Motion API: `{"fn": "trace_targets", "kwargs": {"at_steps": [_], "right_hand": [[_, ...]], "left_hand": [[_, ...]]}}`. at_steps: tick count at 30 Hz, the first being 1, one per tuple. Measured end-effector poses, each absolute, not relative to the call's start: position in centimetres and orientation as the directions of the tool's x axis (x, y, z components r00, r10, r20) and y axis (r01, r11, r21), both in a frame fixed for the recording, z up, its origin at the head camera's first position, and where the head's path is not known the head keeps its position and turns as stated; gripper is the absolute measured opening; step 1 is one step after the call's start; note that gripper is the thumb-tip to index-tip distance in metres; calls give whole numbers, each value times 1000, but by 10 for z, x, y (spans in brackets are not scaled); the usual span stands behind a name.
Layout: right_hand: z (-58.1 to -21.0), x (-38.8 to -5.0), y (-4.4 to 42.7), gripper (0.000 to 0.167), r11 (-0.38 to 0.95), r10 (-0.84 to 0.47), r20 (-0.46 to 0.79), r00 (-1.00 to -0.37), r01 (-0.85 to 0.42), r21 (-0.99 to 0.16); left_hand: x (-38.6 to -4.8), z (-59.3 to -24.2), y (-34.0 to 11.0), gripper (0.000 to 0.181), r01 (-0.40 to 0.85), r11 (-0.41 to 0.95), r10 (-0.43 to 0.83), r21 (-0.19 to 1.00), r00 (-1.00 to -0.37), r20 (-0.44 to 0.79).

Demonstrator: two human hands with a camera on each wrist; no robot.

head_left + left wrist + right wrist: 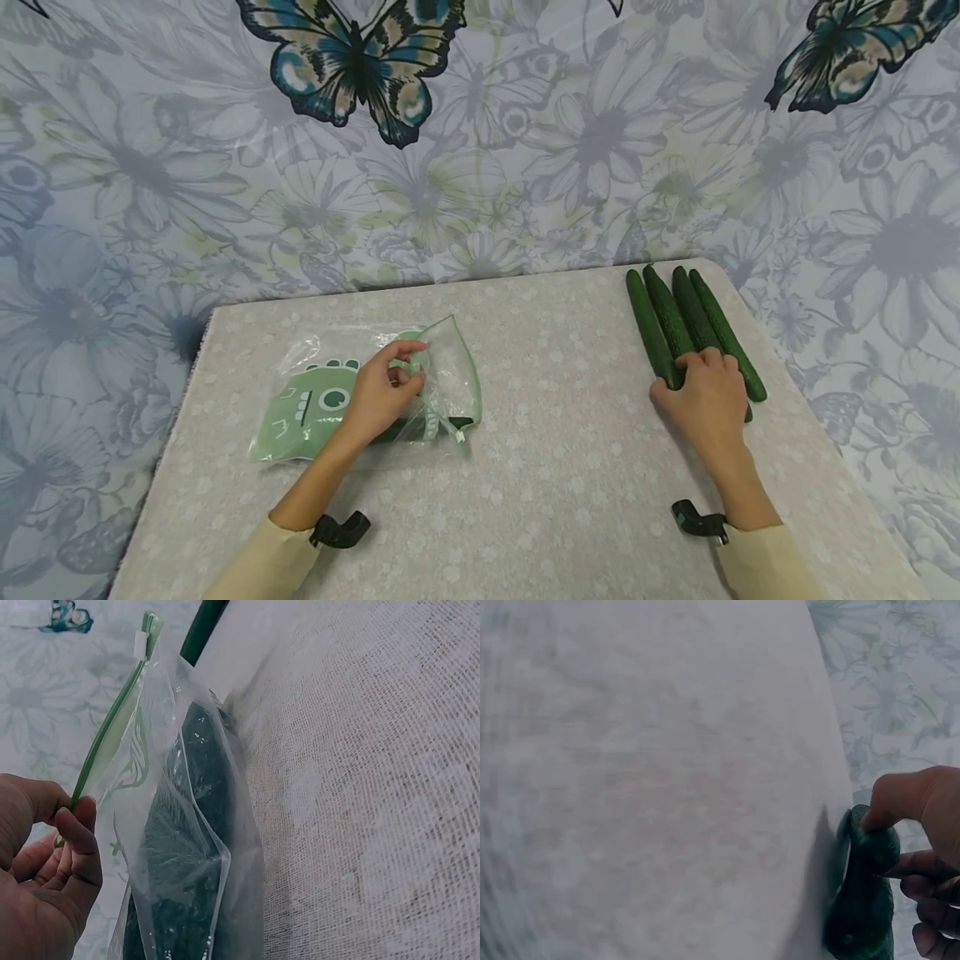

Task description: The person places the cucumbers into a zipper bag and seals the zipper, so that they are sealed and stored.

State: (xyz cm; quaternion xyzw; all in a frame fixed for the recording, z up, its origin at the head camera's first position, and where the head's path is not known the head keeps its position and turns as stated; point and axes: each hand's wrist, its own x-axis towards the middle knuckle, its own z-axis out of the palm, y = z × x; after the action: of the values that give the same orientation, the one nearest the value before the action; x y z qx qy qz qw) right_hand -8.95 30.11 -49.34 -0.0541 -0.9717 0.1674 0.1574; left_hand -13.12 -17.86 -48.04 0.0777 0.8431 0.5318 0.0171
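Clamped on green zip edge of clear, cartoon-printed plastic bag: left hand. Right hand pinches one of four long dark-green cucumbers.

Looks home-like, exact room unclear. Table wears a pale woven cloth; behind it, a backdrop printed with big butterflies and flowers.

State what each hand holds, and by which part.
Left hand pinches the plastic bag by its green rim; right hand grips the leftmost cucumber by its near end.
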Motion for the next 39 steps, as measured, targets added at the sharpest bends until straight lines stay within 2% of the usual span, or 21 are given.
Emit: {"fn": "trace_targets", "kwargs": {"at_steps": [8,13,16,21,25,29,34,39], "right_hand": [[-477,-93,319,41,848,271,240,-932,114,-517],[-473,-95,333,49,755,351,160,-922,178,-632],[-475,-98,339,48,679,419,144,-896,204,-706],[-481,-107,345,37,451,550,96,-830,198,-870],[-482,-111,349,29,140,628,-46,-777,170,-975],[-483,-113,350,21,-118,648,-118,-753,55,-992],[-485,-114,349,18,-214,624,-111,-773,-32,-976],[-484,-113,345,13,-353,556,-157,-816,-62,-933]], "left_hand": [[-130,-481,-176,44,122,415,148,902,-987,65],[-131,-483,-177,43,130,419,159,899,-985,68],[-132,-483,-177,42,130,418,159,899,-985,69],[-131,-482,-177,42,132,410,157,903,-985,73],[-131,-484,-178,43,139,408,157,902,-984,81],[-132,-485,-178,43,143,408,158,902,-984,85],[-133,-484,-178,42,135,407,162,904,-984,74],[-133,-483,-178,43,121,413,164,902,-985,57]]}}
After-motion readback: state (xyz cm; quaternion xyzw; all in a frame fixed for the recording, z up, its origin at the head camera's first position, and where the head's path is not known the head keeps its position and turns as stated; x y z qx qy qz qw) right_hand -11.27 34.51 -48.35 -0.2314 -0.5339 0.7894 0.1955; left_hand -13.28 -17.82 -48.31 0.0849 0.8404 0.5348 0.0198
